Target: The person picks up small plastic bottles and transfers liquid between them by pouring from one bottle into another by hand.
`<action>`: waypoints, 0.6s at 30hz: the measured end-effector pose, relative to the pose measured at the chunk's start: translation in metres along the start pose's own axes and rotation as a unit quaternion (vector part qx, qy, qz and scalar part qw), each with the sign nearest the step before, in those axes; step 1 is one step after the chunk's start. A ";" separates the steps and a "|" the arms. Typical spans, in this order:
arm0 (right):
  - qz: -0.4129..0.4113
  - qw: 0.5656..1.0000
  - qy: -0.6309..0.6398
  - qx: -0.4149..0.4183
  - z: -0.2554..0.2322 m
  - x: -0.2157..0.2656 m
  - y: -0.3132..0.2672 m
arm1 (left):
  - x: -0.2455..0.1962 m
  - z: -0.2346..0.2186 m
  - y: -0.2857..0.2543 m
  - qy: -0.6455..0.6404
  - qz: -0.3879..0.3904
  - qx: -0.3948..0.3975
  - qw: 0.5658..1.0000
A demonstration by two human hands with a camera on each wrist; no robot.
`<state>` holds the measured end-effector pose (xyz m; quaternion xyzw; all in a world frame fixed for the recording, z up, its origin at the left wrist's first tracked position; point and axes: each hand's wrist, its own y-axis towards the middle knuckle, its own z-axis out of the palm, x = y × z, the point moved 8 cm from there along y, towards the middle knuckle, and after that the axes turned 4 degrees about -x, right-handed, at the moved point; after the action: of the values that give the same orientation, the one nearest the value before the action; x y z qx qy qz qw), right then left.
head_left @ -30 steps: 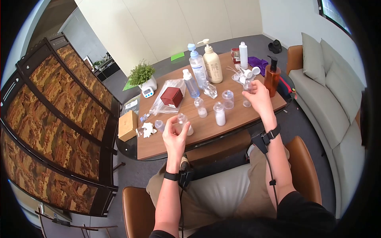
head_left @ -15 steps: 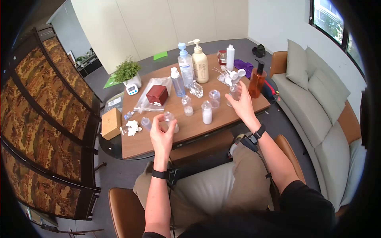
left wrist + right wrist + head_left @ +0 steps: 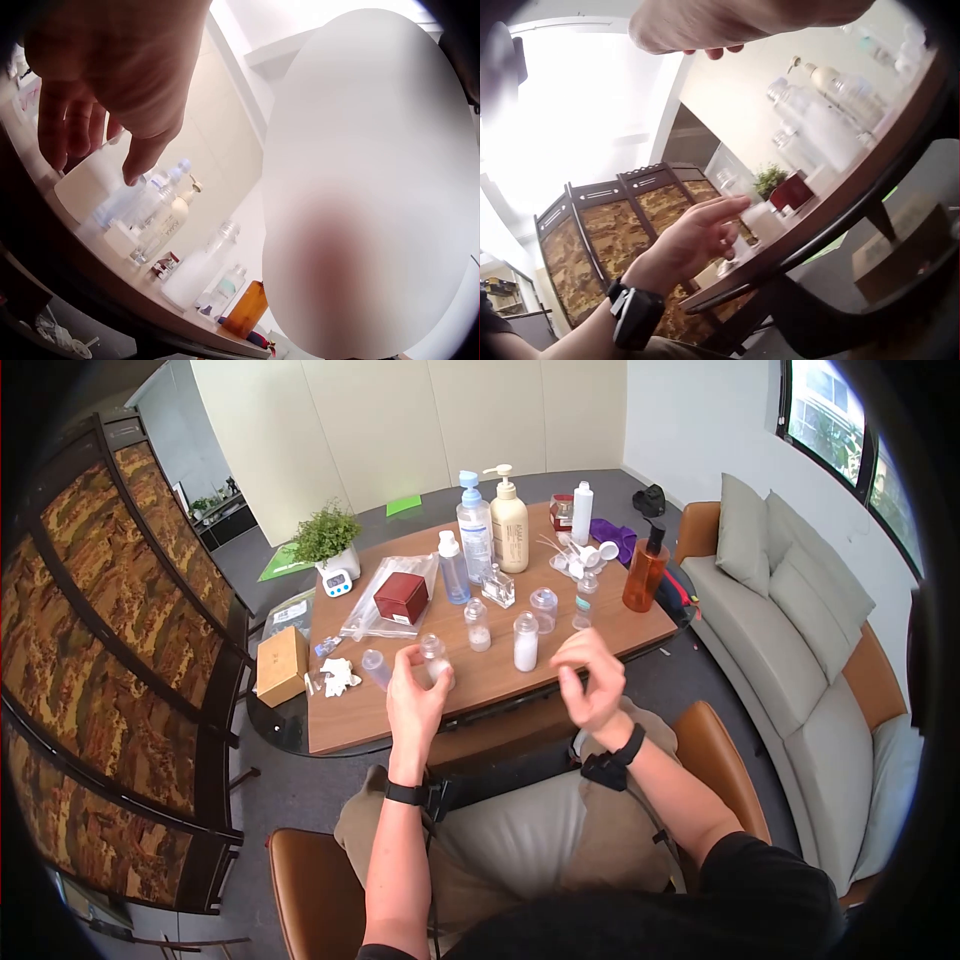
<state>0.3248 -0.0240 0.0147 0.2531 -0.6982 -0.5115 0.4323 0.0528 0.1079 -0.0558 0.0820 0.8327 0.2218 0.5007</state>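
My left hand is round a small clear bottle with whitish contents, near the table's front edge. In the left wrist view, its thumb and fingers come down about that bottle. My right hand is in front of the table edge, its fingers loosely bent and holding nothing. Beyond it stands a clear bottle with a green band. Between the hands are a bottle of white contents, a partly filled one and a clear, wide container.
Pump bottles stand at the back of the wooden table, an amber pump bottle at the right. A dark red box lies on a plastic bag. To the left are a crumpled tissue, a cardboard box and a potted plant.
My right hand has let go of the green-banded bottle and drawn back toward my body. The left hand stays round its bottle. The head view has swung to the right.
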 end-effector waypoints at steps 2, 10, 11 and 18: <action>0.076 0.996 0.049 0.023 0.035 0.002 0.000 | 0.004 0.005 0.002 0.032 0.012 0.045 0.998; 0.246 0.968 -0.004 0.049 0.158 -0.028 -0.041 | 0.003 0.000 -0.001 0.050 0.002 0.055 0.997; 0.280 0.959 0.022 0.044 0.165 -0.037 -0.047 | 0.000 -0.002 -0.002 0.044 0.006 0.043 0.998; 0.364 0.928 0.074 0.020 0.183 -0.057 -0.043 | -0.009 -0.004 -0.006 0.080 0.021 0.006 0.997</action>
<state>0.1917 0.0969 -0.0642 0.0276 -0.7184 -0.2848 0.6341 0.0547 0.0985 -0.0493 0.0840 0.8695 0.2334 0.4271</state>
